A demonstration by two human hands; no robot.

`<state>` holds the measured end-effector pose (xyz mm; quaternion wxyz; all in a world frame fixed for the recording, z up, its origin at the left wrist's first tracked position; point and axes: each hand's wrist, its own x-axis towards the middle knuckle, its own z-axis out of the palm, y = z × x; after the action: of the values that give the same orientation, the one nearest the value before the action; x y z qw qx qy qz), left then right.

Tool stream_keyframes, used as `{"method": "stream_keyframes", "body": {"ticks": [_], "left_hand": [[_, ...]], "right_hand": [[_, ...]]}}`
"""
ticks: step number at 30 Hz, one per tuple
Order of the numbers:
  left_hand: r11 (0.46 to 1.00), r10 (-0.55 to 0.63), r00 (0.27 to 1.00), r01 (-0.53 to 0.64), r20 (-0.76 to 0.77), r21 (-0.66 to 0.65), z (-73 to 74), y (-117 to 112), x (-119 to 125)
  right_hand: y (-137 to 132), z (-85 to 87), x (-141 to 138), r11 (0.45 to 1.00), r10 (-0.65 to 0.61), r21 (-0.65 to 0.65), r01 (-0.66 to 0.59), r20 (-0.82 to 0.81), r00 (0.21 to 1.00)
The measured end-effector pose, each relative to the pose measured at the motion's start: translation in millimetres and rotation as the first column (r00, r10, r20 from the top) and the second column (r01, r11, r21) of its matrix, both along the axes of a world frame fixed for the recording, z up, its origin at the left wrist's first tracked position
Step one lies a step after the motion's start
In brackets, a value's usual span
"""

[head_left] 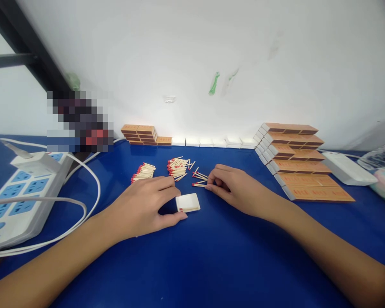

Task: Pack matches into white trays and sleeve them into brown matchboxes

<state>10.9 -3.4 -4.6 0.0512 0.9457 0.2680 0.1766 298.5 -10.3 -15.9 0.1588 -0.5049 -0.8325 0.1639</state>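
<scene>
A small white matchbox tray [188, 201] lies on the blue table, with a red-tipped match [189, 209] along its near side. My left hand [147, 205] grips the tray's left end between thumb and fingers. To the right, my right hand [231, 186] has thumb and fingertips pinched at the ends of matches [199, 185] lying on the table; how many it grips is hidden. Beyond the tray is a loose pile of matches [179, 168], heads mostly to the left. Another match pile [144, 172] sits behind my left hand, partly covered by it.
Along the wall stand stacked orange matchboxes [139, 133], a row of white trays [207, 142] and a stepped stack of matchboxes [303, 167] at right. A power strip [22, 192] with white cables [98, 184] lies left. A white device [349, 168] sits far right.
</scene>
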Motion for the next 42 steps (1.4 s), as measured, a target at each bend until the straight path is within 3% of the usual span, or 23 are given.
{"method": "stream_keyframes", "body": {"ticks": [11,19,29,36,42], "left_hand": [[0.994,-0.033,0.999,0.030,0.020,0.103,0.3,0.0,-0.2],[0.968,0.018,1.000,-0.022,0.019,0.251,0.5,1.4,-1.5],[0.979,0.007,1.000,-0.013,0.029,0.202,0.2,0.7,-1.6],[0.984,0.009,0.999,-0.015,0.032,0.180,-0.4,0.2,-1.4],[0.988,0.031,0.999,-0.034,0.025,0.150,-1.1,2.1,-2.7]], "right_hand": [[0.7,-6.2,-1.8,0.997,0.044,0.059,-0.044,0.003,0.999],[-12.7,9.9,-11.8,0.978,0.053,0.201,-0.047,-0.025,0.998],[-30.2,4.5,-34.8,0.939,0.135,0.294,-0.177,0.157,0.978],[-11.8,0.9,-13.5,0.963,0.001,0.270,-0.016,0.054,0.999],[-0.2,-4.9,-4.2,0.988,-0.024,0.156,0.014,0.062,0.998]]}}
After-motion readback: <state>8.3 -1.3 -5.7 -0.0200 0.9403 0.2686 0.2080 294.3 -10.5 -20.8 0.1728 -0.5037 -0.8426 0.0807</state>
